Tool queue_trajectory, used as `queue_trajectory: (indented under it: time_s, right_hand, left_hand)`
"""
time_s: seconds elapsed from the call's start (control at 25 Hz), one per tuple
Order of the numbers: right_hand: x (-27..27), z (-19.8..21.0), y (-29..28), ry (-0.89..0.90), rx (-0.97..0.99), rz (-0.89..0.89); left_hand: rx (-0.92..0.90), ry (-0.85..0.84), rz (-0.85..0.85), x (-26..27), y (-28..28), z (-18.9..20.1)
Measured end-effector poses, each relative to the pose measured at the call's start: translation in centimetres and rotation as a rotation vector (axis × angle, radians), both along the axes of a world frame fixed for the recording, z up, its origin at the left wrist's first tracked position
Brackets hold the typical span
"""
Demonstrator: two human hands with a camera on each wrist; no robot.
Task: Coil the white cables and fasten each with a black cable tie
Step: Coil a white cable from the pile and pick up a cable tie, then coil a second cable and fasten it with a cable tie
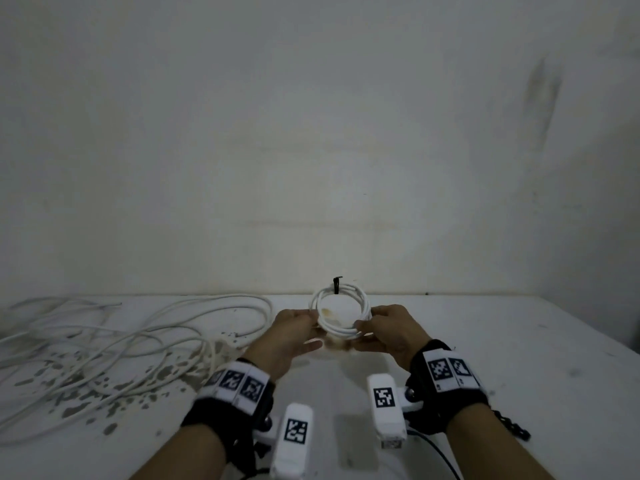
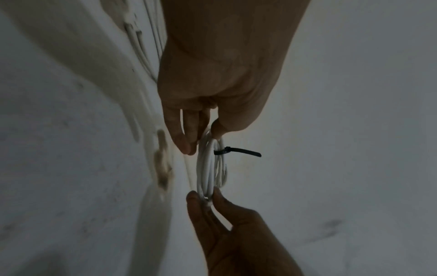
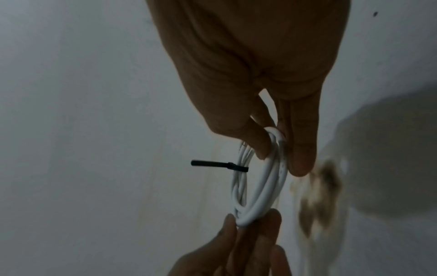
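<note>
coil (image 1: pixel 341 311) held upright at frame centre btwn both hands: left hand (image 1: pixel 294 325) fingers pinch its left rim, right hand (image 1: pixel 389 329) fingers pinch lower right. black tie (image 1: pixel 337 285) at top, tail pointing up, free of both.

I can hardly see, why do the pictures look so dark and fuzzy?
Head view: dim room, table edges bend from the wide lens. Left wrist view: left hand is a dark shape, stains beside it smeared. Right wrist view: right hand shadowed, but the white coil and black tie stay fairly sharp.

no readable text or labels
</note>
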State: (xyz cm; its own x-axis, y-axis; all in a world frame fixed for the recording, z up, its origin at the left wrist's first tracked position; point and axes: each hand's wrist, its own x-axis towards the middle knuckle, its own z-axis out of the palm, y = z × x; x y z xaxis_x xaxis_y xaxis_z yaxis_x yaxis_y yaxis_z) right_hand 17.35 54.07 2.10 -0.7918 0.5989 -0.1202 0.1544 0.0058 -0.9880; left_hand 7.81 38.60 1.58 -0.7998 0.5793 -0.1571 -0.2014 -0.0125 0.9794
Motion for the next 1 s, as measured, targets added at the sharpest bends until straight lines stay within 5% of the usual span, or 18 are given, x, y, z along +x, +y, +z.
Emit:
queue_trajectory:
  time_s: [0.4, 0.6, 1.0]
  right_hand:
    - [-4.1, -3.4, 13.9, -0.446, 0.294, -0.333]
    - [-5.6, -4.7, 18.2, -0.306, 0.165, -0.348]
    - [-3.1, -0.5, 14.5, -0.360, 0.243, -0.303]
  left_hand:
    - [-0.323, 0.119, -0.045, -5.1, 15.4, -3.4]
    - [-0.262, 0.116, -0.088, -6.6, 20.1, -3.9]
    - [-0.361, 0.087, -0.167, -5.8, 14.6, -1.2]
